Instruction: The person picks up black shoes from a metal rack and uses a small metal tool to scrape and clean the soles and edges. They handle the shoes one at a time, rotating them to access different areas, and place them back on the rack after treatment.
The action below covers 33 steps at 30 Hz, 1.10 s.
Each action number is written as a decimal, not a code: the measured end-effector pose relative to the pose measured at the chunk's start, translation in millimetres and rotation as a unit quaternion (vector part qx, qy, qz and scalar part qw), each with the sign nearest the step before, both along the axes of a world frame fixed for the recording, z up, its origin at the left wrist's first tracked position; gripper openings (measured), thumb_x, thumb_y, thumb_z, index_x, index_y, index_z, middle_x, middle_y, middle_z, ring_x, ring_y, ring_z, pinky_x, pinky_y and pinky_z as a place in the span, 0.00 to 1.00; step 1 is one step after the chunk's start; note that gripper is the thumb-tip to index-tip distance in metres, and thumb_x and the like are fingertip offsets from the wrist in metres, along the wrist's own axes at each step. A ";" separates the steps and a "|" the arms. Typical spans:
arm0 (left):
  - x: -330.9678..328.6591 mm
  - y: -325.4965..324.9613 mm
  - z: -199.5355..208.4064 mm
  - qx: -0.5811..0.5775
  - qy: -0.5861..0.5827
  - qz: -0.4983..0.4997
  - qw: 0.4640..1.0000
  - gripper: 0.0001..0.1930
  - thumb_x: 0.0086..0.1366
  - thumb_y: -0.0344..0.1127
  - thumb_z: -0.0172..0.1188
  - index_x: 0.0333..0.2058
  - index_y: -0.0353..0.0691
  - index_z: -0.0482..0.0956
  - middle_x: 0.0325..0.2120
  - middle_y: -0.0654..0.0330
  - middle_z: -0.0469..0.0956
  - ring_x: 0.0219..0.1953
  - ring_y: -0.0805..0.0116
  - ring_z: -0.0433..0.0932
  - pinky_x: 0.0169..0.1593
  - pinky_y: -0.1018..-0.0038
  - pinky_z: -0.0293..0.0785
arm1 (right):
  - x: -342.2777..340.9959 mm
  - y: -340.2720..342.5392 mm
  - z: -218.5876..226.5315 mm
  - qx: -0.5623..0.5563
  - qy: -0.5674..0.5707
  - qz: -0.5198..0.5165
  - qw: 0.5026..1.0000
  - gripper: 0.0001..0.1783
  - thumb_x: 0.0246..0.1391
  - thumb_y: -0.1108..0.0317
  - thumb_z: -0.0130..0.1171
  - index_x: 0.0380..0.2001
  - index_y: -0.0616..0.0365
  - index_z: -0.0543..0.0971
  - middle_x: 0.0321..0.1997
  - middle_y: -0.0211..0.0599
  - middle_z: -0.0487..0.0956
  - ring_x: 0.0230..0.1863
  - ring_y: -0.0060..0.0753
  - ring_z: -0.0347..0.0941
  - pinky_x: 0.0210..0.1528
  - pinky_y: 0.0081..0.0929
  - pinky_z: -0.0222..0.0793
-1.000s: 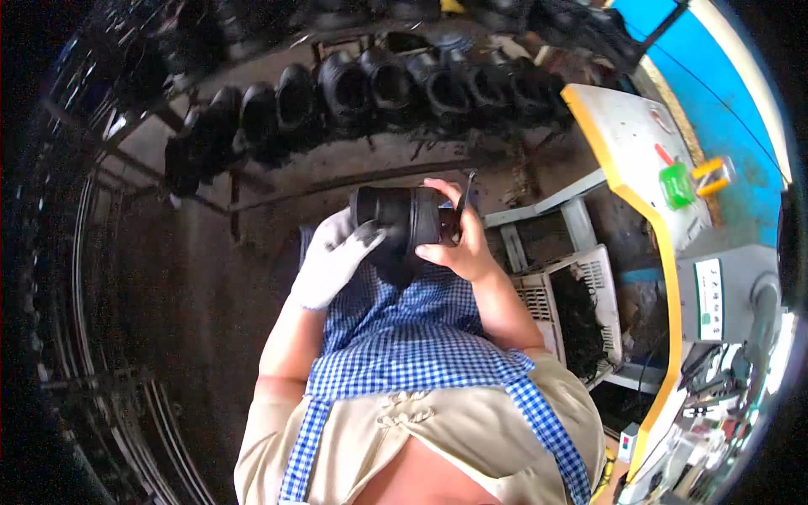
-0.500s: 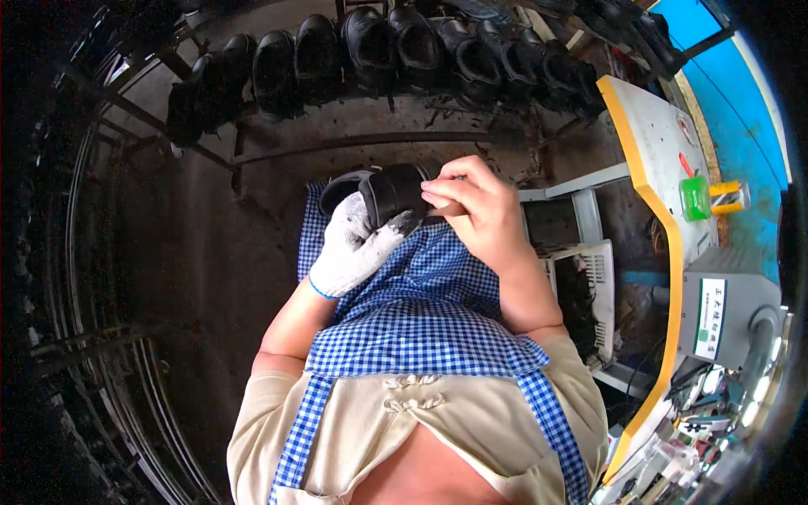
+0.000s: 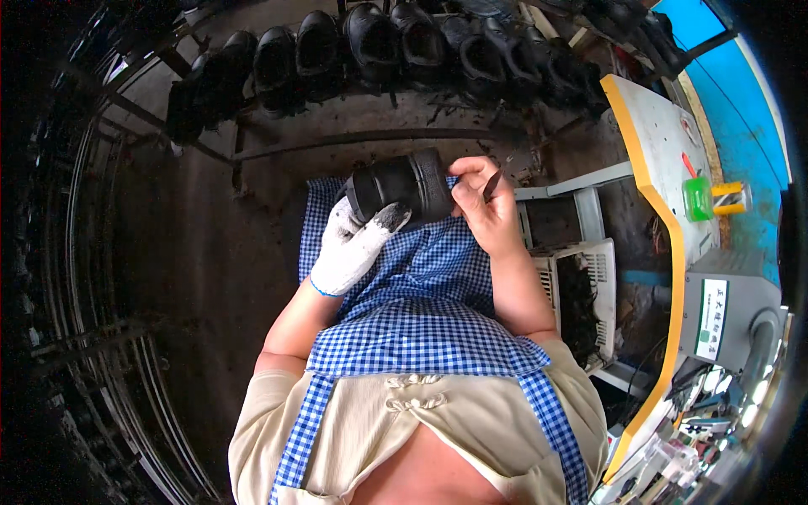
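Observation:
My left hand (image 3: 353, 240) wears a white knit glove with dark fingertips. It is closed around a black shoe (image 3: 389, 188), held above my lap with the thumb across its side. The shoe's ribbed edge faces my right hand (image 3: 486, 210), which is bare and right beside it. A thin dark blade-like piece (image 3: 492, 185) sticks up from between my right fingers. Those fingertips are at the shoe's right end; whether they press on it I cannot tell. Under both hands lies my blue checked apron (image 3: 421, 337).
Several black shoes (image 3: 370, 46) stand in a row on a rack ahead. To the right is a white worktable (image 3: 652, 126) with a yellow edge, bearing a green jar (image 3: 697, 199) and a grey machine (image 3: 730, 311). Below it sits a white plastic basket (image 3: 608, 286) holding dark scraps.
The shoe has been turned in my left hand, so its opening no longer shows and its side and ribbed edge do. My right hand has shifted slightly, and the thin piece now points upward.

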State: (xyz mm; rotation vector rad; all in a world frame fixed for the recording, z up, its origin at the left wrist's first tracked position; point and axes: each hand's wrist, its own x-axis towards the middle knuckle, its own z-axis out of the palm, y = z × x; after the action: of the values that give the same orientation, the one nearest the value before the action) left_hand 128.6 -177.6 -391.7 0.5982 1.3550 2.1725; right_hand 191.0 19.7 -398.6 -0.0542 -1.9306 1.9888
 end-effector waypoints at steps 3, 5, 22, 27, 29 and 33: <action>-0.4 -1.4 0.7 -0.052 0.079 -0.010 0.995 0.14 0.63 0.31 0.62 0.47 0.37 0.78 0.43 0.58 0.79 0.43 0.67 0.78 0.48 0.71 0.74 | 3.7 11.5 4.2 -0.003 -0.097 0.052 0.994 0.22 0.60 0.60 0.61 0.51 0.62 0.72 0.25 0.25 0.74 0.25 0.14 0.68 0.27 0.16 0.64; -6.0 -2.3 -2.0 -0.129 0.304 -0.014 0.944 0.14 0.61 0.32 0.64 0.46 0.38 0.78 0.42 0.55 0.79 0.42 0.61 0.79 0.46 0.68 0.74 | 5.8 18.1 2.9 -0.037 -0.136 0.089 0.986 0.27 0.59 0.56 0.61 0.55 0.62 0.70 0.29 0.27 0.76 0.27 0.16 0.71 0.28 0.16 0.67; -2.6 -35.6 22.7 -0.300 0.472 -0.156 0.814 0.21 0.48 0.38 0.69 0.42 0.42 0.80 0.43 0.56 0.77 0.46 0.51 0.76 0.49 0.61 0.74 | 14.0 -1.6 -52.2 -0.222 -0.182 0.067 0.956 0.33 0.50 0.60 0.62 0.58 0.64 0.71 0.52 0.38 0.78 0.52 0.30 0.73 0.57 0.27 0.66; -10.1 -88.5 -9.1 -0.142 0.195 0.159 0.957 0.16 0.62 0.30 0.59 0.48 0.33 0.78 0.49 0.52 0.78 0.51 0.58 0.77 0.53 0.65 0.74 | 19.5 7.1 -57.9 -0.291 -0.122 0.102 0.943 0.39 0.44 0.53 0.63 0.58 0.67 0.70 0.53 0.43 0.78 0.53 0.36 0.76 0.56 0.31 0.71; -25.0 -79.5 -18.6 0.004 0.063 0.281 0.958 0.22 0.66 0.26 0.54 0.59 0.36 0.69 0.57 0.49 0.71 0.59 0.57 0.71 0.60 0.64 0.69 | 21.0 3.8 -58.3 -0.278 -0.130 0.103 0.946 0.45 0.41 0.49 0.64 0.58 0.69 0.69 0.53 0.46 0.78 0.52 0.38 0.77 0.54 0.32 0.73; -47.7 -69.8 -11.0 0.088 -0.054 0.233 0.967 0.36 0.69 0.42 0.56 0.69 0.41 0.49 0.66 0.50 0.57 0.66 0.55 0.60 0.68 0.59 0.57 | 22.5 -3.2 -43.6 -0.217 -0.133 0.133 0.958 0.47 0.39 0.50 0.66 0.59 0.71 0.67 0.53 0.46 0.77 0.52 0.37 0.76 0.56 0.32 0.70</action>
State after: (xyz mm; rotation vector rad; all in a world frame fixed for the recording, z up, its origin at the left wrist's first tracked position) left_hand 81.0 -247.5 -402.6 0.2289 1.3544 2.6768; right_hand 213.5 16.5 -442.3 -0.1922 -1.6776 2.6801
